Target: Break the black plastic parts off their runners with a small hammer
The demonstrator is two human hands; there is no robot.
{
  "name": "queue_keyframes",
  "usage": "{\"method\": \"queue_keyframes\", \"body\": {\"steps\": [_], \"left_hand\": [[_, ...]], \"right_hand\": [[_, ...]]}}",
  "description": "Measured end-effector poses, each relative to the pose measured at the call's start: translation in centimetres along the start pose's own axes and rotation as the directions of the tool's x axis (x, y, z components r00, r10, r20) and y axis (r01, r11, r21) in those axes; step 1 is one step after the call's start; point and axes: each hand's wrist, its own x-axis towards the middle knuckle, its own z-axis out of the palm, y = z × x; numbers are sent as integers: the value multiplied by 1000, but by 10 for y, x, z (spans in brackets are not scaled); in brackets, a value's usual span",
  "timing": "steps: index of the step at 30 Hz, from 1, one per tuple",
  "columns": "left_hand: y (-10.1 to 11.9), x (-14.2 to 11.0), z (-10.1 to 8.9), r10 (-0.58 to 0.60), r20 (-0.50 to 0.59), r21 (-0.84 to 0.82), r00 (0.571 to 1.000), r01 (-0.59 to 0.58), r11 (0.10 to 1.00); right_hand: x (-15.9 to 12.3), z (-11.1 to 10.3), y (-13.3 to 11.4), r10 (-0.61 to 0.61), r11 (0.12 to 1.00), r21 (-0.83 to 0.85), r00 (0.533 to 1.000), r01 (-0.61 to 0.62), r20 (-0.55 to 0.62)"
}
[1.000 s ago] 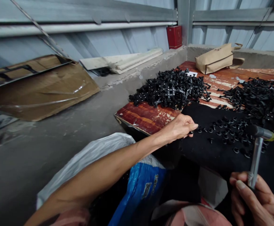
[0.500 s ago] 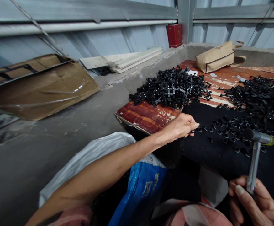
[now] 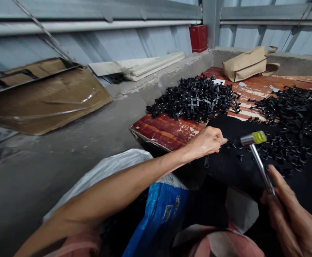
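right hand (image 3: 292,210) clasps hammer (image 3: 261,167), left hand (image 3: 208,141) pinches together, contents unclear; joined strips (image 3: 196,100) lie heaped beyond, loose studs (image 3: 292,150) beside.

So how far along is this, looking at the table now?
Looks done: the big heap of black pieces, many visibly joined crosswise. In hand: the right hand holds a hammer beside the left hand, whose fingers are pinched over the black cloth; what they hold is hidden. Probably left: the loose black studs. The right-hand pile's stage is unclear.
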Motion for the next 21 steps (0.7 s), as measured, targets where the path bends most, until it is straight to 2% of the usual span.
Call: {"method": "queue_keyframes", "body": {"steps": [1, 3, 6, 9, 13, 21], "left_hand": [[2, 0, 0, -13, 1, 2, 1000, 13, 1000], [6, -1, -1, -25, 19, -20, 1000, 25, 999], [8, -2, -1, -51, 43, -72, 998, 54, 996], [7, -3, -2, -71, 73, -89, 995, 78, 993], [5, -2, -4, -65, 113, -82, 991, 75, 994], [-1, -1, -6, 8, 98, -36, 995, -4, 999]], "right_hand": [[6, -1, 0, -84, 992, -90, 996, 87, 42], [15, -2, -3, -176, 957, -215, 979, 195, 106], [24, -2, -12, -220, 911, -331, 969, 246, 116], [26, -3, -18, -247, 885, -369, 958, 284, 145], [25, -2, -15, -234, 871, -394, 953, 293, 192], [27, -1, -18, -197, 901, -363, 970, 238, 145]]}}
